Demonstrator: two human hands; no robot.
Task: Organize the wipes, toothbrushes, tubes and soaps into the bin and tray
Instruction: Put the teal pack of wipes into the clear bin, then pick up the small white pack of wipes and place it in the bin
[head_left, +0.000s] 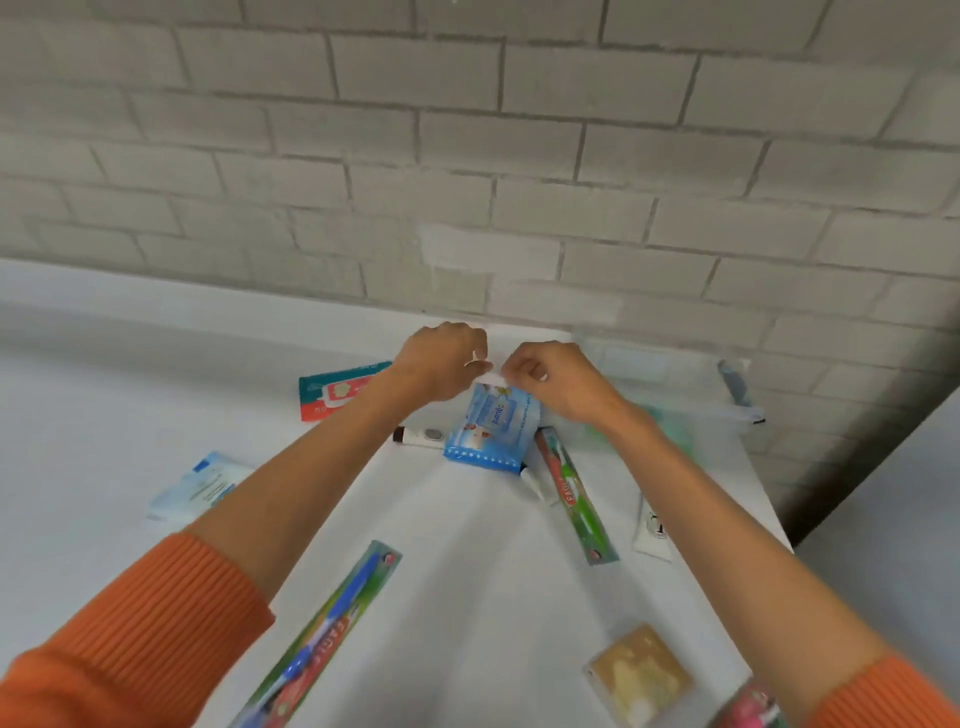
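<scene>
**Q:** Head view: what surface and room?

**A:** A white table set against a pale painted brick wall. Both forearms reach forward out of orange ribbed sleeves.

**Q:** Where is the object being handled, and how do the hands hold it?

**A:** The blue wipes pack is at the centre of the far part of the table. The left hand and right hand each pinch its white upper edge with curled fingers. That edge points towards the wall and the dotted lower edge towards the viewer.

**Q:** How do the other items lie?

**A:** The green toothbrush pack lies just right of the wipes, its long axis running from far to near-right. The blue toothbrush pack runs diagonally from near-left to far-right. A tan soap bar lies near-right. A white tube lies towards the right edge. A red-and-teal pack is partly hidden by the left forearm. A clear bin, blurred, stands far-right.

**Q:** Any legible writing?

**A:** Both toothbrush packs carry a red band with white capitals, apparently "EAGLE". The label on the wipes is turned sideways and too blurred to read.
</scene>
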